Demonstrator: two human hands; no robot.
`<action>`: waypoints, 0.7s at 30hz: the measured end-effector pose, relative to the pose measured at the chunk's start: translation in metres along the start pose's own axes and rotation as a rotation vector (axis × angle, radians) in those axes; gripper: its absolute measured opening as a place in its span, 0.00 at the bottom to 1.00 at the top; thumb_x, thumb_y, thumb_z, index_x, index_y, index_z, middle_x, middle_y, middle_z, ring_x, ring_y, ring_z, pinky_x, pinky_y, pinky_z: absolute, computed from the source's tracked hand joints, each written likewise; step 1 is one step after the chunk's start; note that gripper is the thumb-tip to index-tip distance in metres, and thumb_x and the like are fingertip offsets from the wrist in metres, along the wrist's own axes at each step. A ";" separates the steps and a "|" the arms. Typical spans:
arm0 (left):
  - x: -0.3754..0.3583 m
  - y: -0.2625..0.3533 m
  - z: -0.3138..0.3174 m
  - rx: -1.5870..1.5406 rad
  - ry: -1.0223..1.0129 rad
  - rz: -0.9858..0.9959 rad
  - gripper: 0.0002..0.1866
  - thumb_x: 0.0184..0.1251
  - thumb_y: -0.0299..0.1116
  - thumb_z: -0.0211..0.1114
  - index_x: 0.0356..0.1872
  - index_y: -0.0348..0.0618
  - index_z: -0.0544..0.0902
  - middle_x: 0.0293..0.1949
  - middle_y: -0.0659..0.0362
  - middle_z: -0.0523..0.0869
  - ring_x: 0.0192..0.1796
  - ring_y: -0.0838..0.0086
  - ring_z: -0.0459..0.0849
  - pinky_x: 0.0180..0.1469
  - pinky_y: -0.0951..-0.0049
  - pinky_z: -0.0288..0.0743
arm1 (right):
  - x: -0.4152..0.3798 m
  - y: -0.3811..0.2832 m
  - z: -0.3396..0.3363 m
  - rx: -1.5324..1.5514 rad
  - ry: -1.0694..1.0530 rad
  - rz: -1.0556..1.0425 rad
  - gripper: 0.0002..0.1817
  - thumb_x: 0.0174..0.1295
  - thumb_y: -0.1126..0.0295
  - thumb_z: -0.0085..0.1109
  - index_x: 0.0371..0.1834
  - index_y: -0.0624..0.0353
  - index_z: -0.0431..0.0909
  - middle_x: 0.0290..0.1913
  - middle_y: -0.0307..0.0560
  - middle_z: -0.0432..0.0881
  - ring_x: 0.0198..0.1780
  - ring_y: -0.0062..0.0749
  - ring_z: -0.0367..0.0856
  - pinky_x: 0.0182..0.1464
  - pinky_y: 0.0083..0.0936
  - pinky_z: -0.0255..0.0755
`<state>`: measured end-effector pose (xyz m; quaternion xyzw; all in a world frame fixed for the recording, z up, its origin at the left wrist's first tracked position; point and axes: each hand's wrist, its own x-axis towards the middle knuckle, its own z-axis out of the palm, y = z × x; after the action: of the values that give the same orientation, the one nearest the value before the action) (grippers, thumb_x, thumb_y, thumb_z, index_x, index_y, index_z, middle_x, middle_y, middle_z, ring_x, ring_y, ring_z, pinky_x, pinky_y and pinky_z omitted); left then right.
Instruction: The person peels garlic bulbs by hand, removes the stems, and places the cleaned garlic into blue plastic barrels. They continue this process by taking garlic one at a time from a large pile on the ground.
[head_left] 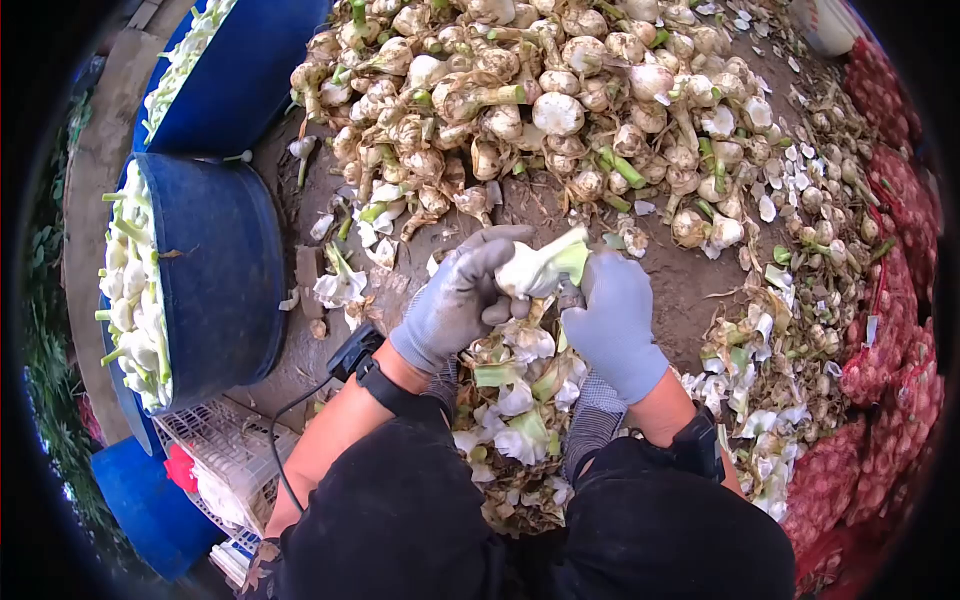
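Note:
My left hand [455, 295], in a grey glove, is closed round the bulb end of a white garlic bulb [530, 270]. The green-white stem of that bulb points up and right. My right hand [612, 310], gloved too, is closed at the stem side; what its fingers grip is partly hidden behind the glove. Below the hands, between my knees, lie peeled white and brown skins [520, 400]. Beyond them spreads a large pile of unpeeled garlic [480, 110].
Blue barrels [220, 280] filled with peeled garlic stand at the left. A white plastic crate [220, 440] sits below them. Red mesh sacks [885, 370] line the right side. More garlic and skins [760, 370] lie right of my knees.

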<state>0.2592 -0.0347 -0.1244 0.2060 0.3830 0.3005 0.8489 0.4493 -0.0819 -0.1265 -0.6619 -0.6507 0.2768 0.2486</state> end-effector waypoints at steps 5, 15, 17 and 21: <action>0.002 0.007 0.012 0.088 -0.013 0.021 0.33 0.66 0.33 0.66 0.71 0.42 0.63 0.48 0.60 0.80 0.36 0.80 0.79 0.34 0.84 0.72 | -0.001 0.011 0.021 0.565 0.092 0.015 0.16 0.60 0.72 0.64 0.49 0.67 0.77 0.35 0.47 0.83 0.35 0.41 0.82 0.40 0.32 0.75; 0.015 -0.002 -0.003 0.698 0.220 0.270 0.22 0.73 0.43 0.59 0.59 0.37 0.76 0.41 0.60 0.84 0.39 0.82 0.81 0.39 0.83 0.74 | -0.005 -0.014 -0.012 1.174 -0.434 0.538 0.09 0.65 0.78 0.55 0.46 0.69 0.78 0.37 0.43 0.84 0.35 0.22 0.81 0.37 0.20 0.75; 0.010 0.005 0.006 0.698 0.246 0.301 0.21 0.72 0.44 0.60 0.54 0.35 0.79 0.42 0.60 0.84 0.42 0.81 0.81 0.44 0.81 0.74 | -0.007 -0.015 -0.002 1.044 -0.286 0.566 0.09 0.63 0.79 0.54 0.45 0.70 0.78 0.37 0.44 0.84 0.37 0.24 0.82 0.39 0.22 0.76; 0.007 0.007 0.001 1.237 -0.091 0.554 0.23 0.69 0.45 0.65 0.52 0.35 0.81 0.46 0.60 0.84 0.49 0.77 0.82 0.52 0.77 0.75 | -0.010 -0.009 -0.001 0.905 -0.344 0.441 0.10 0.63 0.79 0.53 0.46 0.65 0.79 0.36 0.44 0.84 0.38 0.24 0.82 0.40 0.25 0.76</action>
<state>0.2617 -0.0252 -0.1236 0.7566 0.3814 0.2236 0.4817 0.4436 -0.0914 -0.1187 -0.5545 -0.3431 0.6802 0.3349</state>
